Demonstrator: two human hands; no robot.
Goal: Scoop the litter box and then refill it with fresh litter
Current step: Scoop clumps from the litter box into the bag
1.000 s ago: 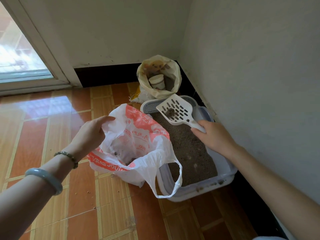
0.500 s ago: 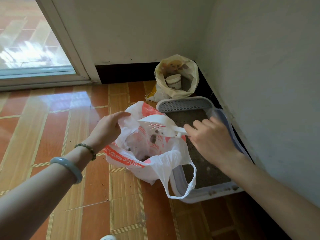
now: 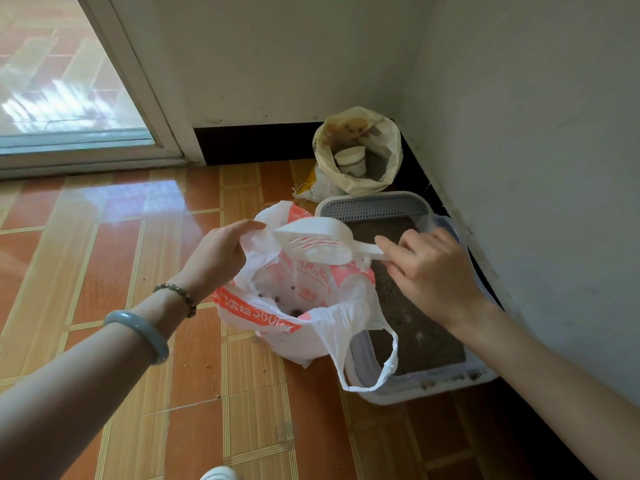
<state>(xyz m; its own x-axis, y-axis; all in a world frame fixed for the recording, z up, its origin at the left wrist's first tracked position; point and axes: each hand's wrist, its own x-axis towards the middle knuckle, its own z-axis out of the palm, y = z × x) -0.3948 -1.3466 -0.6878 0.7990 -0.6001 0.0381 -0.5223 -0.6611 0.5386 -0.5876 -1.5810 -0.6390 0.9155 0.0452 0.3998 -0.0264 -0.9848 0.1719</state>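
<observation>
Right hand [image 3: 433,275] grips the handle of the white scoop [image 3: 315,242], fingers curled round it, and holds the scoop head tipped over the open mouth of the plastic bag [image 3: 311,317]. The left hand [image 3: 214,258] pinches the bag's far-left rim between thumb and fingers and holds it wide. A few dark clumps [image 3: 294,306] lie at the bottom of the bag.

The litter box [image 3: 415,393] sits on the floor against the right wall, touching the bag's side, and holds a flat bed of grey-brown litter [image 3: 415,327]; small crumbs dot its near rim. At its far end lies a grey perforated step [image 3: 374,206]. Behind it, in the corner, a sack [image 3: 388,147] stands with its top rolled down, and a pale cup [image 3: 351,161] sits inside it on grey litter.

The scoop is hard plastic, rounded, with rows of slots. The bag is thin, crinkled film, white with orange-red print, one loop handle hanging over the box's edge. The box is smooth pale plastic with rounded corners. The sack looks woven and creased. The floor [image 3: 104,271] is glossy orange-brown tile.
</observation>
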